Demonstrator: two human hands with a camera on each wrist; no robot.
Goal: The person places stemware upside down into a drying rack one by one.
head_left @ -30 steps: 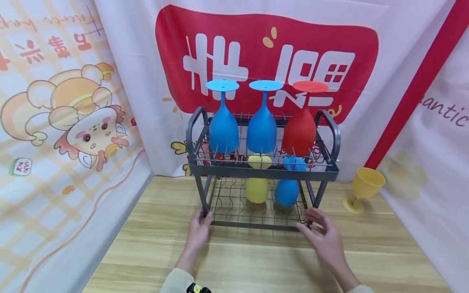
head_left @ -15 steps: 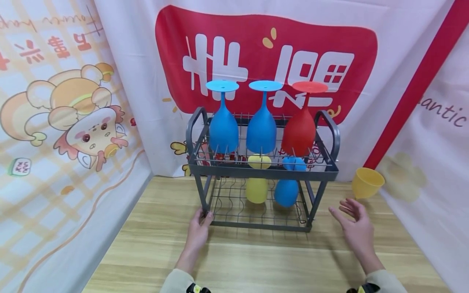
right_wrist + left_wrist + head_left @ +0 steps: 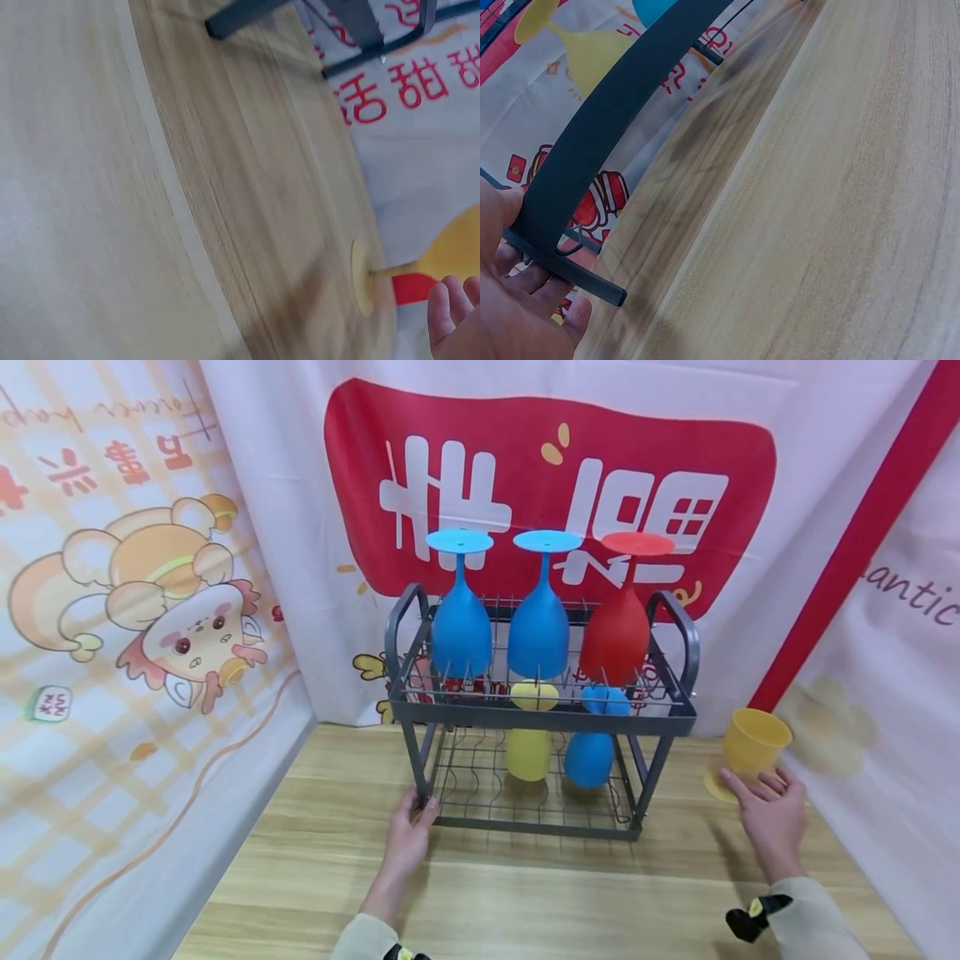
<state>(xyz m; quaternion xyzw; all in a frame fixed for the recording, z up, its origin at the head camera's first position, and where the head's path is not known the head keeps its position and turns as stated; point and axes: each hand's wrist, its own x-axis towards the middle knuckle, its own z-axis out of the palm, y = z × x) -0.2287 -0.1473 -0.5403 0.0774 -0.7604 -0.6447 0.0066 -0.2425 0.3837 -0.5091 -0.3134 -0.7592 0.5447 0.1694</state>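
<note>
A dark grey two-tier rack [image 3: 540, 718] stands on the wooden table. My left hand [image 3: 408, 835] grips its front left bottom corner; in the left wrist view the thumb lies on the rack's upright [image 3: 562, 172] and the fingers reach under the foot bar. At the right, a yellow goblet [image 3: 756, 739] stands upright on its round base. Close in front of it is my right hand [image 3: 776, 818], thumb spread toward the stem, fingertips right at the bowl. The right wrist view shows the fingertips overlapping the goblet's bowl [image 3: 454, 247], the base on the table.
Two blue goblets [image 3: 461, 631] and a red goblet [image 3: 617, 635] stand upside down on the upper tier. Below them, a yellow goblet [image 3: 528, 756] and a blue goblet [image 3: 589, 760] are on the lower tier. Printed cloth [image 3: 847, 760] borders the table.
My right hand has let go of the rack's front right corner and moved right to the yellow goblet. My left hand stays on the rack. The head view has shifted slightly.
</note>
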